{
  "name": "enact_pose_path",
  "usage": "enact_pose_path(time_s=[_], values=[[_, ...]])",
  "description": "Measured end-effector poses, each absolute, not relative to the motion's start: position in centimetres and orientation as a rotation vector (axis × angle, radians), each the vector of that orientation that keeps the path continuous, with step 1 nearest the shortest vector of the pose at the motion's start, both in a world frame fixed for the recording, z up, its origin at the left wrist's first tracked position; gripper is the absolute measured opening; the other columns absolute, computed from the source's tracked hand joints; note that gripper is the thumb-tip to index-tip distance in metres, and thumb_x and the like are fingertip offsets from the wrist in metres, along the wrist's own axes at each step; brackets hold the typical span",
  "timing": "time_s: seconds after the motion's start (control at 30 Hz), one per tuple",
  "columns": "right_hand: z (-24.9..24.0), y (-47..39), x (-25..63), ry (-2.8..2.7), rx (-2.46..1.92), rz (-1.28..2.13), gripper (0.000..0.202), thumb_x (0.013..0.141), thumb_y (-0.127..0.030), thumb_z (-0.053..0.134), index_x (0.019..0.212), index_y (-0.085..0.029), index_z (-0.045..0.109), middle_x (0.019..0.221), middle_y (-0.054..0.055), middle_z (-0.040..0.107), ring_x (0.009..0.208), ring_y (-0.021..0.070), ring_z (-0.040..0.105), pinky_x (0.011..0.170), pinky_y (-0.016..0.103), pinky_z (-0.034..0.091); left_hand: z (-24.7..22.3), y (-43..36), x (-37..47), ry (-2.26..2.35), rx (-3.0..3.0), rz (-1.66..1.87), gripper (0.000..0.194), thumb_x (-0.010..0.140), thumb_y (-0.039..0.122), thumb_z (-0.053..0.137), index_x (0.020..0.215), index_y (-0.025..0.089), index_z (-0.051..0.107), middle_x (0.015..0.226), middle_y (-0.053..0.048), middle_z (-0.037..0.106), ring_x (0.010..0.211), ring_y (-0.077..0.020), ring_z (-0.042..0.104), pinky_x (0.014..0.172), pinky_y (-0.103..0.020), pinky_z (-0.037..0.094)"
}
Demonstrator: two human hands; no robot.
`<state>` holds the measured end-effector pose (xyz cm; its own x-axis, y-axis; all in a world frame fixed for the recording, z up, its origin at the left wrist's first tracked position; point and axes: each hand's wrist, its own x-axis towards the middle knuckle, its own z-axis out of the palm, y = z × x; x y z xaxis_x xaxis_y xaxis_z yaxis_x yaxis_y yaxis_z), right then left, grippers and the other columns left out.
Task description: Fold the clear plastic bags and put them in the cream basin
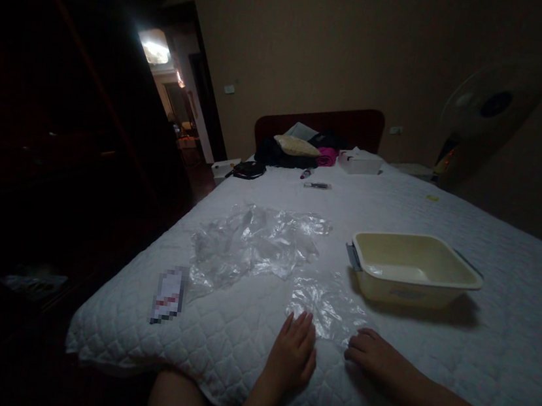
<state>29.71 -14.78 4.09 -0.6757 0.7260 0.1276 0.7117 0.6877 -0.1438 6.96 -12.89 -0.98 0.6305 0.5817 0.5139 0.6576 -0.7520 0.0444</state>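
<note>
A small clear plastic bag (pixel 330 306) lies crinkled on the white quilted bed cover. My left hand (pixel 296 351) rests at its lower left edge, palm down, with the fingers stretched out flat. At the lower right corner of the same bag is my right hand (pixel 373 355), its fingers curled together on the plastic. Farther up and to the left spreads a larger clear plastic sheet (pixel 259 241), wrinkled and shiny. A cream plastic basin (pixel 403 293) with grey side handles stands on the bed to the right, beyond my right hand.
A blurred-out flat item (pixel 169 296) lies near the bed's left edge. Toward the headboard (pixel 325 121) are a black pouch (pixel 249 170), a pillow (pixel 295 145), a pink roll (pixel 327 156) and a white box (pixel 359 162). A fan (pixel 495 105) stands at right.
</note>
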Motion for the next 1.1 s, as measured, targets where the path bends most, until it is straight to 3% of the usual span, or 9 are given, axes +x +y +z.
enact_pose_path(time_s=[0.17,0.37,0.53,0.67,0.9,1.1], values=[[3.8,-14.6,29.8,-2.687,-1.111,0.136,0.022,0.079,-0.008,0.040,0.083,-0.019,0.058,0.081,0.003,0.058,0.079,0.0162,0.048,0.077,0.032,0.033,-1.3,-12.8,6.9,-0.996,-2.627,-0.763,0.040,0.080,0.019,0.041,0.118,0.008,0.046,0.130,-0.014,0.043,0.126,-0.0251,0.029,0.102,-0.047,0.030],[4.4,-15.0,29.9,-2.664,-1.120,0.200,0.022,0.077,-0.008,0.040,0.085,-0.019,0.058,0.081,0.004,0.058,0.080,0.0170,0.049,0.075,0.032,0.034,-4.4,-13.4,9.0,-0.890,-2.477,-0.949,0.032,0.078,0.017,0.042,0.107,0.011,0.056,0.118,-0.010,0.055,0.120,-0.0236,0.038,0.101,-0.042,0.032],[4.0,-15.0,30.5,-2.656,-1.086,0.184,0.030,0.072,-0.006,0.042,0.095,-0.018,0.056,0.084,0.007,0.057,0.082,0.0186,0.050,0.082,0.036,0.034,-5.9,-14.2,11.1,-0.957,-2.528,-0.849,0.037,0.081,0.025,0.041,0.112,0.011,0.053,0.121,-0.009,0.052,0.120,-0.0246,0.038,0.103,-0.043,0.027],[3.8,-14.5,30.7,-2.646,-1.122,0.121,0.029,0.073,-0.004,0.041,0.092,-0.018,0.058,0.084,0.006,0.059,0.081,0.0181,0.051,0.080,0.035,0.036,-5.9,-14.3,11.3,-0.976,-2.554,-0.808,0.039,0.082,0.028,0.039,0.114,0.010,0.052,0.120,-0.009,0.053,0.121,-0.0243,0.037,0.104,-0.043,0.025],[4.3,-12.5,30.0,-2.650,-1.122,-0.038,0.038,0.074,0.001,0.041,0.102,-0.020,0.055,0.089,0.005,0.062,0.085,0.0175,0.054,0.088,0.037,0.034,-6.3,-14.3,11.0,-0.968,-2.578,-0.799,0.039,0.083,0.027,0.038,0.117,0.011,0.049,0.123,-0.008,0.051,0.122,-0.0229,0.035,0.105,-0.041,0.024],[3.9,-9.3,28.9,-2.660,-1.092,-0.122,0.038,0.075,-0.001,0.043,0.106,-0.020,0.054,0.087,0.005,0.063,0.083,0.0180,0.056,0.084,0.035,0.037,-6.3,-14.2,11.1,-0.967,-2.582,-0.785,0.038,0.083,0.026,0.038,0.116,0.011,0.050,0.123,-0.008,0.051,0.122,-0.0228,0.035,0.104,-0.042,0.025]])
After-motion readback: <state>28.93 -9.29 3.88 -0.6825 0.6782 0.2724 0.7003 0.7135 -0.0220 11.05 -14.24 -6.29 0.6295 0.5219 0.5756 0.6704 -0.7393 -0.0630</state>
